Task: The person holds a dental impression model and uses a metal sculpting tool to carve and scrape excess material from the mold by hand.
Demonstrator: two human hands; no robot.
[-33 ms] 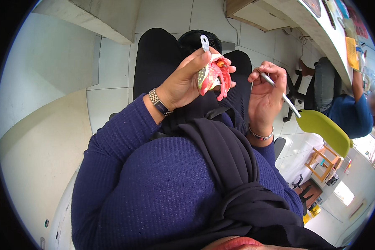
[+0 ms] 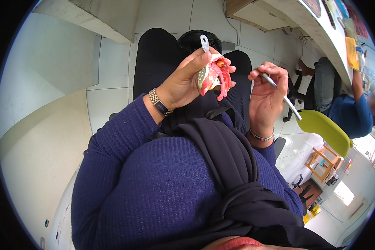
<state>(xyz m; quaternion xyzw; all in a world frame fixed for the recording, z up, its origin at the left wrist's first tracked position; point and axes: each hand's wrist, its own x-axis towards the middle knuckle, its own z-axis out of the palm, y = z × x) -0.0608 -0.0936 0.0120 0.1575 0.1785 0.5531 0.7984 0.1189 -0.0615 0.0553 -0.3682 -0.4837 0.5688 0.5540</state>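
Observation:
My left hand (image 2: 187, 74) is closed around a dental impression tray (image 2: 204, 43), its holed metal handle pointing up past my thumb. Pale green impression material (image 2: 201, 77) shows along the tray's near side. Pink-red wax (image 2: 223, 81) lines its hollow and hangs in a strip from the lower end, with a small orange piece (image 2: 220, 63) near the top. Off to the right, apart from the tray, my right hand (image 2: 266, 93) grips a slim silver pen-shaped tool (image 2: 293, 109) between thumb and fingers. The tool slants down to the right; my fingers partly cover its upper end.
A long worktop (image 2: 316, 46) runs along the upper right, holding a yellow item (image 2: 352, 53) and other supplies. Beyond my right hand stands a green chair back (image 2: 326, 131), near a seated person in blue (image 2: 350, 114). Pale panels (image 2: 46, 62) stand on my left.
The silver tool and my right fingers have shifted very slightly, the tool's lower end a touch lower. My left hand and the tray look the same.

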